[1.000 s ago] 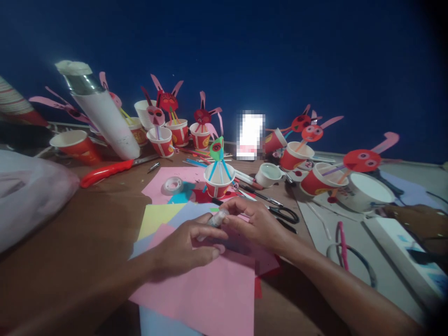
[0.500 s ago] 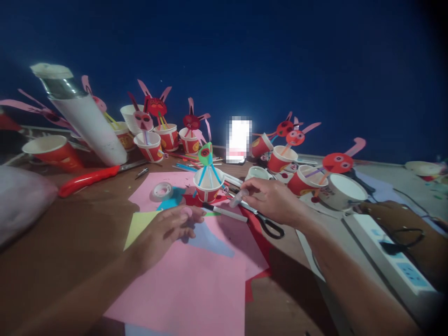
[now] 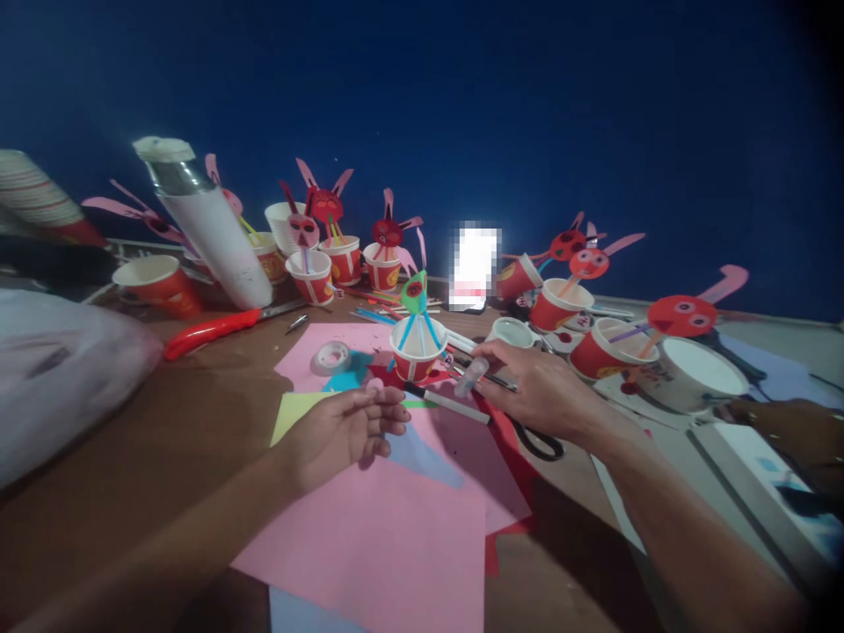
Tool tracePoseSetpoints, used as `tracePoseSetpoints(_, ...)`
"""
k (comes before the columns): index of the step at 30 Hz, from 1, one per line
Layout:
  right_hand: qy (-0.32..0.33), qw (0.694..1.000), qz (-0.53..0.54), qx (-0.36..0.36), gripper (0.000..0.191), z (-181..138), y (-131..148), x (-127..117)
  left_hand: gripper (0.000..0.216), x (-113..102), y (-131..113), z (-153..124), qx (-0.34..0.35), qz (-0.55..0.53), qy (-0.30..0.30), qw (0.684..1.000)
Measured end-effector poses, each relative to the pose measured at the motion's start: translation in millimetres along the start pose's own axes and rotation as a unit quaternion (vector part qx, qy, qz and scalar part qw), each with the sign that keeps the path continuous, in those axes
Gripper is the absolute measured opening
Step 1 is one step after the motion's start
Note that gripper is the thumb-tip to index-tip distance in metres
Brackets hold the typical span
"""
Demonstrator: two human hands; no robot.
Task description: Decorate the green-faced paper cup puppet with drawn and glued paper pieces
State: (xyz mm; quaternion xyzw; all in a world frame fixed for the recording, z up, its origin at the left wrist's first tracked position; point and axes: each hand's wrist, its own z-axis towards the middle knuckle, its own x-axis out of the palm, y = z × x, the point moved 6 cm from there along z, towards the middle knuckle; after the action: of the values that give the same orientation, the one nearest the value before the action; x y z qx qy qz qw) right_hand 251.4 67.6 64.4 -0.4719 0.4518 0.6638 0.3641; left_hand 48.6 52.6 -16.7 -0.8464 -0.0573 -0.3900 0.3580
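Note:
My left hand [image 3: 346, 428] hovers palm-up over the pink paper [image 3: 396, 519], thumb and fingers pinching a small pink paper piece [image 3: 374, 385]. My right hand [image 3: 537, 393] is closed on a small clear glue tube [image 3: 472, 375], held just right of a red paper cup [image 3: 417, 345] with blue straws and a green paper face. A black-and-white pen [image 3: 448, 403] lies between the two hands. Black scissors [image 3: 531, 435] lie partly under my right hand.
Several red cups with paper bunny faces line the back of the brown table [image 3: 164, 422]. A tape roll [image 3: 331, 357], red-handled scissors [image 3: 221, 325], a white tube [image 3: 211, 233], a white cup [image 3: 692, 374] and a power strip [image 3: 765, 475] lie around. Another person's hand [image 3: 801, 435] rests at right.
My hands were together over the pink paper, both on the glue tube. My right hand carried the tube right toward the cup; my left stayed, holding the pink piece.

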Motion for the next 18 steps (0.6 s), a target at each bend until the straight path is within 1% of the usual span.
tracePoseSetpoints(3,-0.004,0.999,-0.034,0.001,0.027,0,-1,2,0.023,1,2,-1,-0.004,0.006,0.011,1.0)
tracePoseSetpoints(7,-0.01,0.999,-0.052,-0.003,0.018,2,-4,10,0.022,1,4,-1,-0.003,0.021,0.021,1.0)
tracePoseSetpoints(9,-0.008,0.998,-0.053,-0.018,0.021,2,-3,13,0.022,1,5,-1,-0.007,0.025,0.024,0.999)
tracePoseSetpoints(11,-0.016,0.998,-0.06,-0.03,0.03,1,-3,12,0.022,1,5,-1,-0.009,0.027,0.03,0.999)
tracePoseSetpoints(12,-0.032,0.997,-0.066,-0.036,0.035,1,-2,9,0.022,1,6,-1,-0.009,0.03,0.036,0.999)
tracePoseSetpoints(14,-0.089,0.992,-0.072,-0.052,0.04,-2,3,-2,0.023,2,7,-1,-0.011,0.037,0.051,0.998)
tracePoseSetpoints(16,-0.155,0.982,-0.062,-0.083,0.035,-7,13,-13,0.023,4,8,-2,-0.02,0.047,0.067,0.996)
tracePoseSetpoints(18,-0.194,0.971,-0.04,-0.133,0.024,-13,28,-15,0.024,7,11,-3,-0.033,0.053,0.081,0.995)
